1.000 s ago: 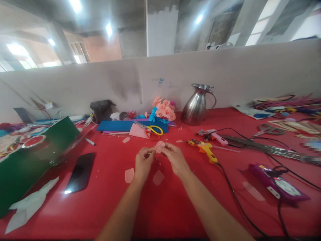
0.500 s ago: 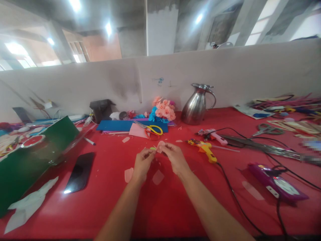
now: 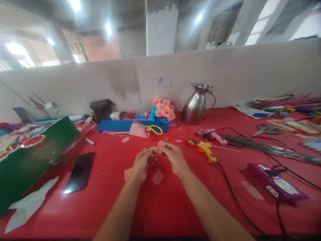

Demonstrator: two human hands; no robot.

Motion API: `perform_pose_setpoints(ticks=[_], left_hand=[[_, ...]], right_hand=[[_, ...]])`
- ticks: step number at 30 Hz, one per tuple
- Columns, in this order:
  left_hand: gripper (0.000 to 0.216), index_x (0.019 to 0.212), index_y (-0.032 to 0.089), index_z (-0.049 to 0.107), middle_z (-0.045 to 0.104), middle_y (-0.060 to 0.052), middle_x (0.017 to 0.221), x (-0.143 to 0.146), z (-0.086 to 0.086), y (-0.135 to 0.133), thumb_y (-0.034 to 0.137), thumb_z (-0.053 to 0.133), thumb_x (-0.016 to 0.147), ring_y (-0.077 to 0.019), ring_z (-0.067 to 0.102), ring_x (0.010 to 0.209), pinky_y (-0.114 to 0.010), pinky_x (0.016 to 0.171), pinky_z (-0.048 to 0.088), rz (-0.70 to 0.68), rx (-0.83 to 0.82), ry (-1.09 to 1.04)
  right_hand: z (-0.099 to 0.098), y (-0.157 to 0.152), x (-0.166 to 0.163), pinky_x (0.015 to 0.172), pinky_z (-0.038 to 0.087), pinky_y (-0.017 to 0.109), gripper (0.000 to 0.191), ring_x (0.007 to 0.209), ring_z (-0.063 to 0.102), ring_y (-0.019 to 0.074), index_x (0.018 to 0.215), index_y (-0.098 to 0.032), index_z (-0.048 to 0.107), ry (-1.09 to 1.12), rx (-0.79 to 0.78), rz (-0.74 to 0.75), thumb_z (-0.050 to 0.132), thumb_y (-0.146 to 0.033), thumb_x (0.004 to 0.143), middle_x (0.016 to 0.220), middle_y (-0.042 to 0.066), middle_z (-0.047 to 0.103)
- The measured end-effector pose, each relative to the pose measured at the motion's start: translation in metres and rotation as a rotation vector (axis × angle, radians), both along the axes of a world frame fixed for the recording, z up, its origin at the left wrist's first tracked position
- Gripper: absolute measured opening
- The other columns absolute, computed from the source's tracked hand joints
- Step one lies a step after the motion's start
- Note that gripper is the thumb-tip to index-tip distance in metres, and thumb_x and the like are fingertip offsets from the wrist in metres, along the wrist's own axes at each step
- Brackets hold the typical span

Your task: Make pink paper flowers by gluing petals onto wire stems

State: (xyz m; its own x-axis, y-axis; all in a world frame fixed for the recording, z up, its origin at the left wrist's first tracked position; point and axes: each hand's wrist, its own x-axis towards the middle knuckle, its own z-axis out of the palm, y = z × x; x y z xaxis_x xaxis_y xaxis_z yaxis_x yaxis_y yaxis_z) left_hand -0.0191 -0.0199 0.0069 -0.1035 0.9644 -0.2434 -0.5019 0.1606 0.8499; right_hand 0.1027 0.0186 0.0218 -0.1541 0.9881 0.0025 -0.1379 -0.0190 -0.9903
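Note:
Both my hands meet above the middle of the red table (image 3: 163, 207). My left hand (image 3: 140, 164) is closed, pinching a thin green stem (image 3: 151, 149). My right hand (image 3: 175, 157) is closed too, its fingertips pinching a small pink paper petal (image 3: 159, 146) at the top of that stem. Two loose pink petals (image 3: 157, 176) lie on the table just under my hands.
A yellow glue gun (image 3: 204, 149) and a pink glue gun (image 3: 213, 134) lie right of my hands, with black cables. Yellow-handled scissors (image 3: 150, 129), blue sheets, a bunch of paper flowers (image 3: 163, 110) and a steel jug (image 3: 198, 104) stand behind. A phone (image 3: 80, 171) and green board (image 3: 32, 157) lie left.
My left hand has dropped slightly and turned a little; my right hand and the petal have stayed almost in place.

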Motion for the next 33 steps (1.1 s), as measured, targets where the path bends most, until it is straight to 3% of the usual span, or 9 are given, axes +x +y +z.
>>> perform_pose_setpoints(ticks=[6, 28, 33], left_hand=[[0.022, 0.071, 0.015, 0.064, 0.059, 0.0, 0.064, 0.001, 0.001, -0.001, 0.03, 0.073, 0.058, -0.0064, 0.052, 0.053, -0.02, 0.053, 0.039, -0.056, 0.012, 0.02], [0.024, 0.067, 0.014, 0.062, 0.056, 0.0, 0.065, 0.006, 0.01, -0.005, 0.032, 0.073, 0.055, -0.0059, 0.047, 0.052, -0.02, 0.055, 0.039, -0.011, 0.038, 0.123], [0.022, 0.067, 0.013, 0.062, 0.05, 0.003, 0.058, 0.005, 0.004, -0.003, 0.032, 0.07, 0.06, -0.0035, 0.038, 0.048, -0.017, 0.048, 0.03, 0.018, 0.099, 0.15]], right_hand=[[-0.001, -0.001, -0.001, 0.067, 0.041, 0.027, 0.012, 0.064, 0.053, 0.0141, 0.057, -0.018, 0.062, 0.008, -0.015, 0.013, 0.063, -0.028, 0.064, 0.06, -0.001, 0.06], [-0.005, 0.001, 0.0, 0.061, 0.036, 0.024, 0.015, 0.06, 0.048, 0.0121, 0.056, -0.017, 0.058, -0.046, 0.023, 0.013, 0.063, -0.029, 0.062, 0.058, -0.002, 0.055], [-0.002, 0.0, 0.0, 0.068, 0.039, 0.027, 0.013, 0.067, 0.053, 0.0145, 0.06, -0.016, 0.062, -0.003, -0.001, 0.066, 0.063, -0.029, 0.063, 0.064, 0.001, 0.061]])
